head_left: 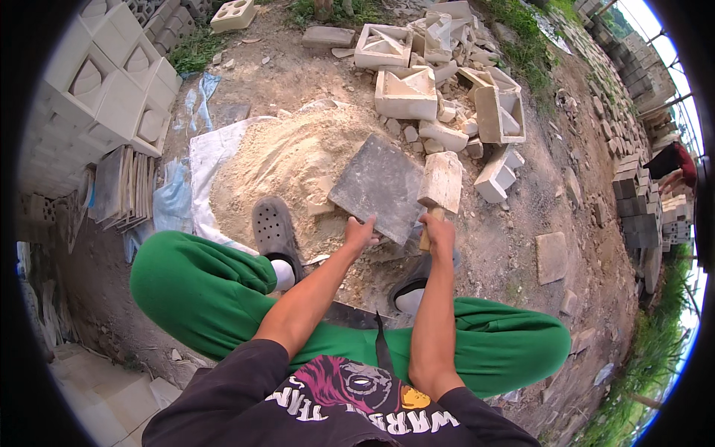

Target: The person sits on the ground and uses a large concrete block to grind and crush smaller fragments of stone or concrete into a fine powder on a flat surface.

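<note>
My left hand (pixel 360 232) pinches the near edge of a flat, dark grey square slab (pixel 380 186), thumb on top. The slab is tilted, and what lies beneath it is mostly hidden. Closed round a short wooden handle, my right hand (pixel 439 232) holds a mallet (pixel 441 183) with a pale, blocky head. That head is just beside the slab's right corner; I cannot tell whether they touch. Left of the slab is a heap of pale sandy powder (pixel 275 160) on a white sheet (pixel 205 167), with a small pale chunk (pixel 320 195) next to the slab.
Broken cream blocks (pixel 406 93) and rubble are piled beyond the slab. Pale moulded blocks (pixel 104 82) are stacked at the left, above thin leaning boards (pixel 123 186). A flat stone (pixel 551 258) lies at the right. Farther right, a person (pixel 672 164) stands by grey blocks (pixel 637 201).
</note>
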`<state>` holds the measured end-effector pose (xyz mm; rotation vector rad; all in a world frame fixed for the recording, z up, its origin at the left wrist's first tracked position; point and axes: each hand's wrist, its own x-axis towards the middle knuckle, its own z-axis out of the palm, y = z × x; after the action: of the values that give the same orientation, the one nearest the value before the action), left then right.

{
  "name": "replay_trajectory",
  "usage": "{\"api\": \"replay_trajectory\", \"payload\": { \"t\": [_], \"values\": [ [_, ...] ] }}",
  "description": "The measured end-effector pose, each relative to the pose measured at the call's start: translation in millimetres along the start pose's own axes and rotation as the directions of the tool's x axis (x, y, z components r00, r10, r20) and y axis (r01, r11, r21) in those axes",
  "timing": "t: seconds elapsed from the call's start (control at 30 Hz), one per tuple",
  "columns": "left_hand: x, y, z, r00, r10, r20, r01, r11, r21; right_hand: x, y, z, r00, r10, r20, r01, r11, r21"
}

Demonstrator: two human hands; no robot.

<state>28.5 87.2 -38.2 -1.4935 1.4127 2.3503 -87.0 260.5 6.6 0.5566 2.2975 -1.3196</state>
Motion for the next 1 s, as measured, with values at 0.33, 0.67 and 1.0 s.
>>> {"api": "replay_trajectory", "payload": {
  "t": [0.33,0.67,1.0],
  "values": [
    [24,-11,-27,0.993,0.107,-0.044,-0.102,0.990,0.100,7,15,42,0.998,-0.022,0.067,0.041,0.951,-0.306],
    [6,-2,-30,0.970,-0.160,0.182,0.111,0.961,0.254,9,36,66,0.974,-0.216,-0.069,0.170,0.895,-0.413],
    [-25,-35,10,0.944,-0.144,0.297,0.049,0.951,0.305,-1,19,64,0.993,-0.116,0.035,0.121,0.938,-0.325]
  ]
}}
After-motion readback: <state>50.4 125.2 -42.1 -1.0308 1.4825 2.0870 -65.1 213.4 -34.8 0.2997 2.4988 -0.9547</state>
